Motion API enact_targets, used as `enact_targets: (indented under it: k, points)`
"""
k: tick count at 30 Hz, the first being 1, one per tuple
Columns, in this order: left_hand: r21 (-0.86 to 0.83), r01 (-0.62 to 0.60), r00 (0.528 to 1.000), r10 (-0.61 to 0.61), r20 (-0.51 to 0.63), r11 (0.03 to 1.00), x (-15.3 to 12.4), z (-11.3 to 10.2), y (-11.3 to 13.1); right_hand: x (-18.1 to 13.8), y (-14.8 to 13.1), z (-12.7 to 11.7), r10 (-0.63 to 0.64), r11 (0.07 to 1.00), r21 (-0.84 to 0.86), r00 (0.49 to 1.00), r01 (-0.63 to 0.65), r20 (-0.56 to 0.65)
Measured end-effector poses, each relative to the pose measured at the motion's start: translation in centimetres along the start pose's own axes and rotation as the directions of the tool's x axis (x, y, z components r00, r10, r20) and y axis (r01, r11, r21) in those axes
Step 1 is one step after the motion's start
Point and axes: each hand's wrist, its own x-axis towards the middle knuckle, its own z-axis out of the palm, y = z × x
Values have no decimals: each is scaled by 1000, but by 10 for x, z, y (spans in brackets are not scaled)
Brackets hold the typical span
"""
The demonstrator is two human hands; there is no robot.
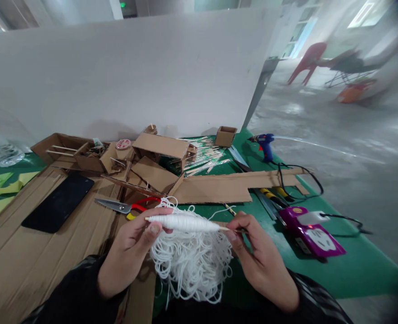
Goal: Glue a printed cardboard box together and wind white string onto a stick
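White string is wound tightly into a spindle shape around a thin wooden stick [185, 222], held level between both hands. The fingers of my left hand [134, 243] close around the wound left end. At the right, my right hand [258, 256] pinches the bare tip of the stick between thumb and fingers. Right below lies a loose heap of white string [192, 265], tangled in many loops. Scissors [121, 206] with red and yellow handles rest just beyond my left hand, their grips partly hidden.
Cardboard pieces and boxes [161, 146] stand along the back near scattered wooden sticks [205, 155]. A black phone [59, 202] lies on cardboard at left. On the right are a blue glue gun [266, 144], a purple power strip [310, 234], pliers [273, 197] and black cables.
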Motion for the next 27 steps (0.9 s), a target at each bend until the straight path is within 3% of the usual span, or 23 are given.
enact_targets:
  k: [8,16,20,27]
  points:
    - [23,-10,993,7,120,1000,-6,0,-1,6,4,1,-41,992,-125,998,34,-51]
    - [345,-192,971,128,200,919,-7,5,-3,-1,-5,-4,-56,968,-235,986,92,157]
    - [375,-245,952,149,266,894,-4,12,-3,4,-27,1,-71,951,-270,957,150,281]
    - [358,-290,922,158,355,887,-2,18,-4,20,-49,19,-40,985,-145,947,91,318]
